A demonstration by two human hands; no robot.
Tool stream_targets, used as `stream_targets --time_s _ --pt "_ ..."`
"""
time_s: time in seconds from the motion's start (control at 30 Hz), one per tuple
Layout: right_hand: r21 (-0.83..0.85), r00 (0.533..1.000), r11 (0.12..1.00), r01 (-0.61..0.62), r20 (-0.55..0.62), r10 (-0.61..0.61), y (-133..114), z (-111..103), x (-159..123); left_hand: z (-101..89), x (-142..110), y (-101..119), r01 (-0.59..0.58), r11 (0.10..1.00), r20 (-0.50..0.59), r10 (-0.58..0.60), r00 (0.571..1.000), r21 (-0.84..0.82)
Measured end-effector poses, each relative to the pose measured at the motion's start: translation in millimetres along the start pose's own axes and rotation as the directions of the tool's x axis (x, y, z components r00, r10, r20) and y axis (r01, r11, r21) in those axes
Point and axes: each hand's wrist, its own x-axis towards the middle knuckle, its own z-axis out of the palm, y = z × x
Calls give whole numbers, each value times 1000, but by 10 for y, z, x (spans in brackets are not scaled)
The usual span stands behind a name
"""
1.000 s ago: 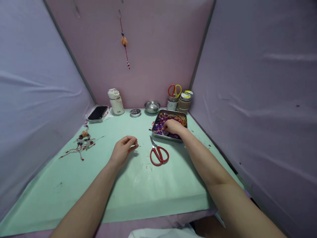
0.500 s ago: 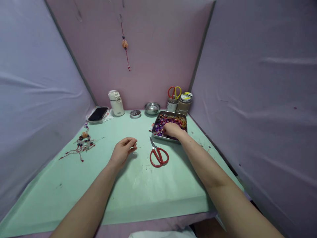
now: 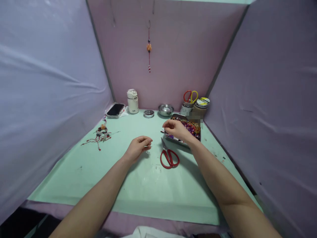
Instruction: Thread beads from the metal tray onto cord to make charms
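My left hand (image 3: 138, 147) hovers over the middle of the table, thumb and fingertips pressed together; whatever is in that pinch is too small to name. Fingers also closed, my right hand (image 3: 176, 128) is above the left part of a metal tray (image 3: 178, 141), and its wrist crosses the front rim. Anything between its fingertips cannot be made out. Purple, red and dark beads (image 3: 192, 128) fill the tray, with gold strands towards the back. Red-handled scissors (image 3: 169, 159) lie between my hands, blades pointing away from me.
Beaded red-cord ornaments (image 3: 102, 135) lie at the left, below a phone (image 3: 116, 110). Along the back stand a white bottle (image 3: 133, 102), a small round container (image 3: 149, 113), a metal bowl (image 3: 165, 110), and a jar (image 3: 187, 108) holding scissors. A beaded pendant (image 3: 149, 48) hangs behind.
My right hand has come up out of the beads and shifted towards the tray's left side. My left hand keeps its pinch. The view has swung left, so everything appears further right.
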Motion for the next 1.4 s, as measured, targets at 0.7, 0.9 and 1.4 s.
stream_targets --time_s 0.7,0.9,1.4 --pt "706 944 626 -331 263 202 28 488 -41 41 -53 3 25 999 80 -21 997 -46" --pt "685 947 655 -320 258 193 17 497 -50 58 -60 26 30 998 73 -26 997 -51" --pt "668 950 678 -306 263 170 -3 501 -62 58 -65 32 47 997 54 -43 998 -68"
